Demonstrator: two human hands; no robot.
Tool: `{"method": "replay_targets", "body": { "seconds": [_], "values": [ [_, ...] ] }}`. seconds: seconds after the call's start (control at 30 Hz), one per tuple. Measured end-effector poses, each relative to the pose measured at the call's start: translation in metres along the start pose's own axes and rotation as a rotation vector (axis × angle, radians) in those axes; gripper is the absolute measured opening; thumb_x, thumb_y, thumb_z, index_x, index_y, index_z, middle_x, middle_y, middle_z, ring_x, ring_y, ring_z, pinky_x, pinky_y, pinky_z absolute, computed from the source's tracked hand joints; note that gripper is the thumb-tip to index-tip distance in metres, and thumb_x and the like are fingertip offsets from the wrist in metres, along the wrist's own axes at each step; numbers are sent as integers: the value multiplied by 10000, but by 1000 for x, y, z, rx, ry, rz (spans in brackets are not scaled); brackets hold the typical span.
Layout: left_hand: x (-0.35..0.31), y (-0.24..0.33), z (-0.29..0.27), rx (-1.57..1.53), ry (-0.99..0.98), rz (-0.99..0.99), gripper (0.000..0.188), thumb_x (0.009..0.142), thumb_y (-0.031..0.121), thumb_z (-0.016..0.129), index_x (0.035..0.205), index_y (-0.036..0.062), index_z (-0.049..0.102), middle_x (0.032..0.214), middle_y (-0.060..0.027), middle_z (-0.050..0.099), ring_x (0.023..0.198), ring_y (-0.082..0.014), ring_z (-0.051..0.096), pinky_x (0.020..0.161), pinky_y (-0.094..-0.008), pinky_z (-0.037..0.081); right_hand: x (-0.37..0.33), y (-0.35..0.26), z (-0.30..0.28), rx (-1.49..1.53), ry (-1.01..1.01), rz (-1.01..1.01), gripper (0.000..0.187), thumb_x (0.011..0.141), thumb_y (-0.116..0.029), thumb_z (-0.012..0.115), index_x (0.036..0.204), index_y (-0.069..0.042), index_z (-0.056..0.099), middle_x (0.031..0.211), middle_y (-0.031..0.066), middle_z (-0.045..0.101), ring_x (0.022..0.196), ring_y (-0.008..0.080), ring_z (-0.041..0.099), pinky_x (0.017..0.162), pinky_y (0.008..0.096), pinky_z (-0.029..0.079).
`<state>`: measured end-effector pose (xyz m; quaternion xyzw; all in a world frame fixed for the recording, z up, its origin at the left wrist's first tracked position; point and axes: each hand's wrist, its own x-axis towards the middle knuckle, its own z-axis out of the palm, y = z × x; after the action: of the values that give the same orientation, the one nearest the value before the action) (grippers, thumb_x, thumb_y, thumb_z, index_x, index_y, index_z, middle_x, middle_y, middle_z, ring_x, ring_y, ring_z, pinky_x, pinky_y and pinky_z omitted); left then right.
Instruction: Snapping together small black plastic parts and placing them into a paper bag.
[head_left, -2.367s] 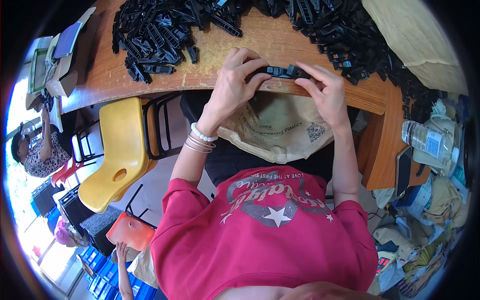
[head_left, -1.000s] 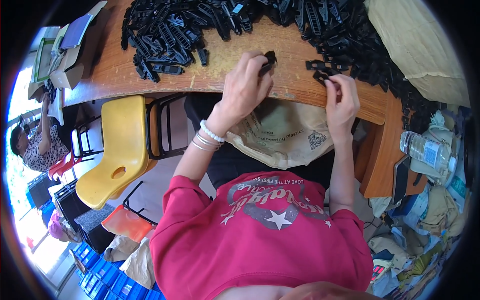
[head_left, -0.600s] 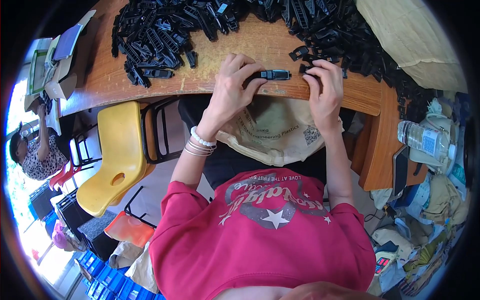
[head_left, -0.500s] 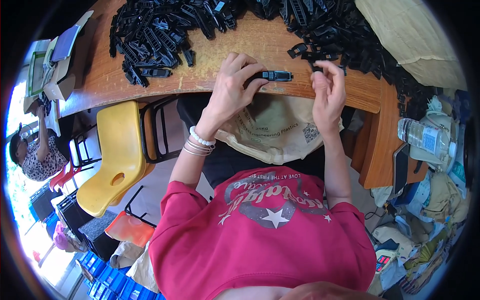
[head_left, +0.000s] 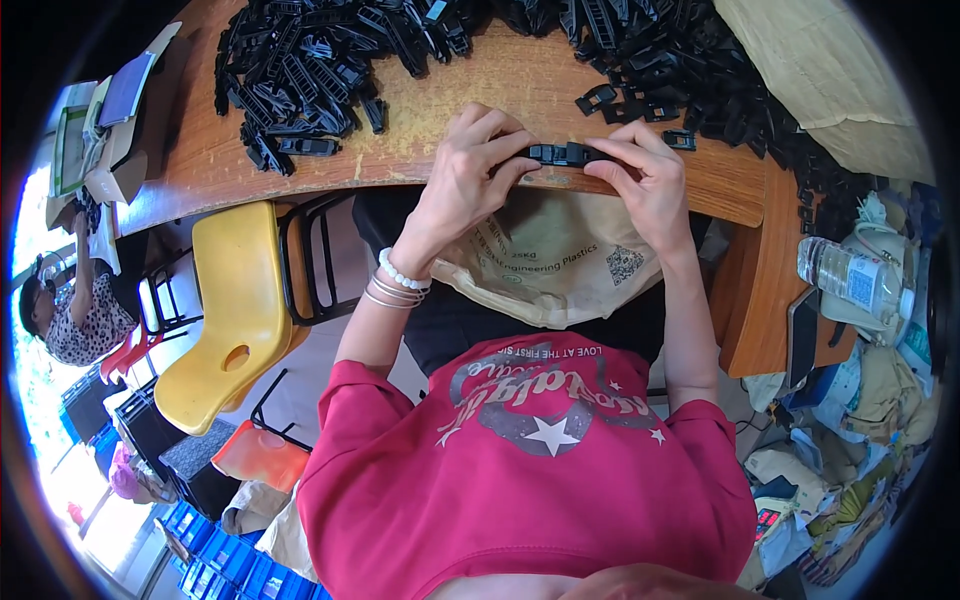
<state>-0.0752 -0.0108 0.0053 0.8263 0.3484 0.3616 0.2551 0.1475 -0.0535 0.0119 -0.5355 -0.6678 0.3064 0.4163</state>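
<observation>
Just above the table's near edge, a black plastic part (head_left: pixel 545 154) lies crosswise between my hands. My left hand (head_left: pixel 467 165) pinches its left end between thumb and fingers. At the other end my right hand (head_left: pixel 645 180) pinches a smaller black plastic piece (head_left: pixel 580 153) against it; the two touch, but I cannot tell whether they are joined. A heap of long black plastic parts (head_left: pixel 300 80) lies at the far left of the table, and small black pieces (head_left: pixel 690 80) are piled at the far right. Below the edge, an open paper sack (head_left: pixel 540 290) rests over my lap.
The wooden table (head_left: pixel 460 110) has a worn front edge. A yellow chair (head_left: pixel 240 300) stands at the left, with another person (head_left: pixel 85 310) beyond it. To the right are a plastic bottle (head_left: pixel 850 275), a phone (head_left: pixel 801 338) and piled cloths (head_left: pixel 860 400). A large paper sack (head_left: pixel 820 80) lies far right.
My right hand has moved left, bringing its small black piece against the right end of the part in my left hand. The left hand has stayed in about the same place.
</observation>
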Motion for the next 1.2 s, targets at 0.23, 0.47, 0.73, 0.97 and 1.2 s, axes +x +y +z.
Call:
{"method": "replay_targets", "body": {
  "seconds": [0.23, 0.47, 0.73, 0.97, 1.2],
  "values": [
    [3, 1, -3, -69, -63, 23, 286, 722, 117, 794, 969, 6, 704, 925, -108, 631, 862, -287, 586, 744, -366, 501, -2, -1, 14, 92, -21, -31, 184, 736, 32, 744, 917, 35, 711, 895, 76, 591, 785, 187, 599, 673, 297, 485],
    [68, -54, -39, 609, 454, 91, 331, 805, 218, 762, 1029, -6, 667, 991, -134, 624, 921, -307, 612, 768, -367, 505, 10, 8, -3, -420, 320, -204, 179, 791, 9, 702, 968, -2, 682, 917, 99, 603, 850, 268, 604, 743, 356, 488],
    [34, -33, -28, 375, 508, -35, 186, 785, 55, 716, 921, 5, 599, 899, -133, 590, 819, -308, 592, 703, -375, 488, 4, 7, 0, -284, 329, -134, 92, 858, -14, 661, 940, -1, 621, 930, 95, 589, 786, 211, 563, 698, 327, 456],
    [-2, -2, -1, 68, 55, -21, 218, 754, 71, 744, 949, 6, 672, 950, -107, 605, 885, -302, 554, 780, -382, 470, 0, -13, 10, 251, 105, 233, 286, 985, -97, 532, 1238, -8, 634, 686, 17, 564, 576, 63, 481, 526, 218, 399],
    [0, -4, -5, 34, 18, -6, 214, 756, 81, 738, 949, 10, 680, 944, -104, 605, 871, -298, 552, 778, -381, 466, 3, -4, -3, 134, -86, 172, 310, 819, 17, 709, 1128, 4, 696, 836, 14, 576, 679, 60, 501, 580, 206, 399]
  ]
}}
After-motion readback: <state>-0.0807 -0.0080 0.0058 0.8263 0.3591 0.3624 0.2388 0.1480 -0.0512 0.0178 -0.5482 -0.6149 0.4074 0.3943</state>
